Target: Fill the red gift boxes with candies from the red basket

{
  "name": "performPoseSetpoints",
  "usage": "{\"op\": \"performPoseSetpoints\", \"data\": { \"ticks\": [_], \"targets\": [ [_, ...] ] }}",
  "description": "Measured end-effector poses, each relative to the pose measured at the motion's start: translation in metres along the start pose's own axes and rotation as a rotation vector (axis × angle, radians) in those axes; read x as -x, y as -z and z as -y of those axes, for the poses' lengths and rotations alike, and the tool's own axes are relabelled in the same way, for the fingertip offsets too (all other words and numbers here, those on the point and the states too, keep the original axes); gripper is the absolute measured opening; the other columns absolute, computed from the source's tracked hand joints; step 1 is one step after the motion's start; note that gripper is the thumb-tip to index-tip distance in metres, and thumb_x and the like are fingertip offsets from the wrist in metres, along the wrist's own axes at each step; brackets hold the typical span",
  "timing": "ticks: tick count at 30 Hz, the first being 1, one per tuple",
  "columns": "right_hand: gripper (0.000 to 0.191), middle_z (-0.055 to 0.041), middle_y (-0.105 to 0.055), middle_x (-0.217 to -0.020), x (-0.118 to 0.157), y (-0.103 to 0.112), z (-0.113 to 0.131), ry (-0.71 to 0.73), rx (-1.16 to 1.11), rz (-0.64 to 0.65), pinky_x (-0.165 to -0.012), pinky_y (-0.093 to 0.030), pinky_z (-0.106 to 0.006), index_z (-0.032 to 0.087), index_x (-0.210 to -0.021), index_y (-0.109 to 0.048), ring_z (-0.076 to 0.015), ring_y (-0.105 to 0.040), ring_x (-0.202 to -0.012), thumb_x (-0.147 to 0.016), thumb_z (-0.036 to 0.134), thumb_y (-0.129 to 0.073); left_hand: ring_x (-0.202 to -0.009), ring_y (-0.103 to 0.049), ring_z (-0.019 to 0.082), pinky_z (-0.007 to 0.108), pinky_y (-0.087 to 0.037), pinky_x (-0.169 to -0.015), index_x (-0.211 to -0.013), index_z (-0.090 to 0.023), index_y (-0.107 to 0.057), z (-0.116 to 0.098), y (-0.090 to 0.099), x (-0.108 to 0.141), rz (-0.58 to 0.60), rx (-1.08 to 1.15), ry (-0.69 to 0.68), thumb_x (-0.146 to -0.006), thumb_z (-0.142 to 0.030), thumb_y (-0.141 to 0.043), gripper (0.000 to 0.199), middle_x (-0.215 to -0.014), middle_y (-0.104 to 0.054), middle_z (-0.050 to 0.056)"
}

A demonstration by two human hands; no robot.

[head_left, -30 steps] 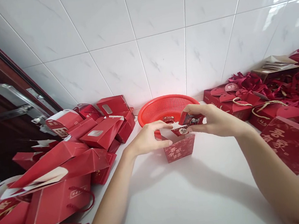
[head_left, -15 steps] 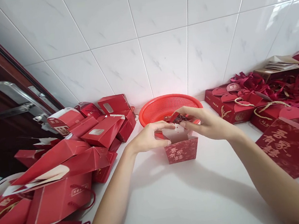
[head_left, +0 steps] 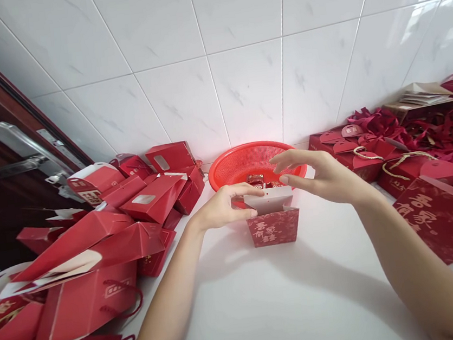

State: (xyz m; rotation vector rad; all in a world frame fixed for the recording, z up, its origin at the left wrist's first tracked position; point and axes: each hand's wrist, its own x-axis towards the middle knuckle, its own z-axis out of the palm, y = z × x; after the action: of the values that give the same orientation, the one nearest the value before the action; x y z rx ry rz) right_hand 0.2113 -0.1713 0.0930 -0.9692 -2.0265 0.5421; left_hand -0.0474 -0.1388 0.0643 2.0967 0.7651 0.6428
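Note:
A small red gift bag [head_left: 274, 229] with gold characters stands upright on the white table, its top open and its pale inside showing. My left hand [head_left: 227, 205] pinches the bag's left upper edge between thumb and fingers. Above and to the right of the opening hovers my right hand [head_left: 319, 176], thumb and fingers apart, nothing seen between them. Just behind the bag, a red plastic colander [head_left: 226, 165] holds a few dark red wrapped packets [head_left: 256, 179]. The bag's bottom inside is hidden.
A heap of red gift boxes [head_left: 94, 267] lies at the left, near a door handle [head_left: 19, 144]. On the right are boxes with cord handles [head_left: 405, 174], crimson ribbons [head_left: 376, 120] and another printed red bag [head_left: 441, 222]. A tiled wall [head_left: 249, 85] closes the back.
The dark red packet that was in my right hand is out of its fingers, which have spread and shifted slightly right. My left hand stays on the bag. The view has shifted slightly.

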Motion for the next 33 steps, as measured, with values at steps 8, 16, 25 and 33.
{"op": "performPoseSetpoints", "data": {
  "ticks": [8, 16, 25, 33],
  "targets": [
    [0.055, -0.0087, -0.071, -0.116, -0.001, 0.007, -0.012, -0.134, 0.14, 0.306, -0.078, -0.054, -0.037, 0.027, -0.132, -0.061, -0.0282, -0.067, -0.104, -0.08, 0.04, -0.074, -0.111, -0.067, 0.027, 0.039, -0.053, -0.097, -0.11, -0.019, -0.076, -0.001, 0.001, -0.002, -0.021, -0.085, 0.018, -0.077, -0.037, -0.08, 0.038, -0.112, -0.075, 0.01],
    [0.009, -0.0042, -0.068, -0.08, -0.008, -0.008, -0.023, -0.125, 0.213, 0.369, -0.06, -0.041, -0.029, 0.018, -0.088, -0.064, -0.0181, -0.06, -0.071, -0.089, 0.022, -0.056, -0.122, -0.062, 0.027, 0.038, -0.055, -0.098, -0.138, -0.023, -0.058, 0.01, -0.008, -0.006, -0.126, -0.117, 0.029, -0.082, -0.027, -0.071, 0.057, -0.139, -0.064, 0.009],
    [0.039, 0.0009, -0.055, -0.069, -0.008, -0.004, -0.021, -0.101, 0.128, 0.389, -0.053, -0.032, -0.027, 0.019, -0.078, -0.056, -0.0125, -0.046, -0.059, -0.095, 0.054, -0.053, -0.114, -0.067, 0.026, 0.038, -0.059, -0.092, -0.12, -0.022, -0.069, 0.011, -0.015, -0.008, -0.263, -0.189, -0.083, -0.088, -0.024, -0.062, 0.033, -0.124, -0.071, 0.008],
    [0.03, 0.0012, -0.056, -0.072, -0.006, -0.001, -0.018, -0.065, -0.053, 0.249, -0.055, -0.042, -0.026, 0.019, -0.087, -0.055, -0.0127, -0.053, -0.061, -0.094, 0.048, -0.057, -0.104, -0.07, 0.024, 0.034, -0.06, -0.087, -0.109, -0.018, -0.071, 0.008, -0.015, -0.009, -0.52, 0.047, -0.166, -0.085, -0.034, -0.07, 0.029, -0.112, -0.074, 0.009]
  ]
}}
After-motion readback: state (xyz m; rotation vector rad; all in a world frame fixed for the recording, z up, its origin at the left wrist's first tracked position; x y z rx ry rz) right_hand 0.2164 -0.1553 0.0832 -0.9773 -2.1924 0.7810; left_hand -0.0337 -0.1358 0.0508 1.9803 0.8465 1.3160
